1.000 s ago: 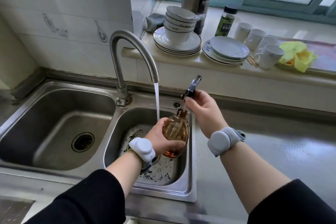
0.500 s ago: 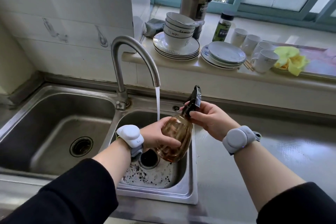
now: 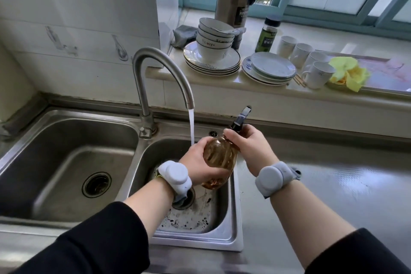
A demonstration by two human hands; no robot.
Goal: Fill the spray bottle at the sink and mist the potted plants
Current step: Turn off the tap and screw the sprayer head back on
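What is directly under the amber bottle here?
Below the amber bottle lies the small basin, floor speckled with dark bits. Its drain shows only partly, behind the left wrist band.

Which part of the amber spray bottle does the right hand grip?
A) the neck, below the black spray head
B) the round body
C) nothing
A: the right hand curls round the neck under the spray head; the left hand holds the bottle by its body.

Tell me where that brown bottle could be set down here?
The steel counter right of the small basin is bare. The large left basin too. The window ledge is crowded with bowls, plates and cups.
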